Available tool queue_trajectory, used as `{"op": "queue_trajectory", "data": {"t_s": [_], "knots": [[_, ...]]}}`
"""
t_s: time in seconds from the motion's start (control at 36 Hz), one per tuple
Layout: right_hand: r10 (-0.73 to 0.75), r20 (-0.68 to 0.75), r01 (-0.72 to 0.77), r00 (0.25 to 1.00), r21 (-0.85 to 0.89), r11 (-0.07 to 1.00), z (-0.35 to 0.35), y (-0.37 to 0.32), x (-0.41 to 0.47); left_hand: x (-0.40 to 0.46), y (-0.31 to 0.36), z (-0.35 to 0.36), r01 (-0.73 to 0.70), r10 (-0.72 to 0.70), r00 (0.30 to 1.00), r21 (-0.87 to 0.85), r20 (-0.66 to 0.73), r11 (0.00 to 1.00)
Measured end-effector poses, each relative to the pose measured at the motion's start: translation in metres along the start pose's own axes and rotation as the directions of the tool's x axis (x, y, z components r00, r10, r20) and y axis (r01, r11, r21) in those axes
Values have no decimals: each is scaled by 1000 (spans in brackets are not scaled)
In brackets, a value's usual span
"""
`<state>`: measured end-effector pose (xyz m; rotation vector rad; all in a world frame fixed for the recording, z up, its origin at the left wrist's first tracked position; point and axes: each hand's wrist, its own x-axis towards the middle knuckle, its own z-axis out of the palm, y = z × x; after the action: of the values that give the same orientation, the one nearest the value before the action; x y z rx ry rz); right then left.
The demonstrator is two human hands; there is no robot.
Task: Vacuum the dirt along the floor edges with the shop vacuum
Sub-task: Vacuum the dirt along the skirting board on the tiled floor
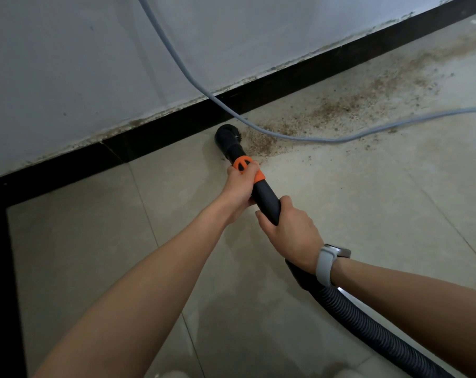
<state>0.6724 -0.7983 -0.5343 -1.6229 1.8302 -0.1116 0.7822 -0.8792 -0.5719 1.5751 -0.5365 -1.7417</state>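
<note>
Both forearms reach forward from the camera, and 2 hands hold the vacuum wand (264, 197). Right hand (291, 233), a pale watch (328, 264) on its wrist, has its grip wrapped round the black tube; left hand (238, 186) grips the orange collar further down. Behind, the ribbed hose (367, 328) trails over the tiled floor (367, 214). Ahead, the black nozzle (226, 136) sits by the dark skirting (163, 137), touching the left end of the brown dirt (340, 105). A grey cable (299, 137) crosses the dirt.

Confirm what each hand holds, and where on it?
Both grip the vacuum wand: left hand at the orange collar near the nozzle, right hand on the black tube where the hose joins.
</note>
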Motion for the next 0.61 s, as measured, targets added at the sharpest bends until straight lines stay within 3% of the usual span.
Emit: {"op": "queue_trajectory", "data": {"t_s": [0.25,0.61], "knots": [[-137,78,143,988,-78,987,10,-29,18,14,-2,-45,-77,63,987,-96,-148,992],[-15,-11,15,1000,-18,1000,1,-7,34,31,12,-1,-19,19,1000,-28,0,999]]}}
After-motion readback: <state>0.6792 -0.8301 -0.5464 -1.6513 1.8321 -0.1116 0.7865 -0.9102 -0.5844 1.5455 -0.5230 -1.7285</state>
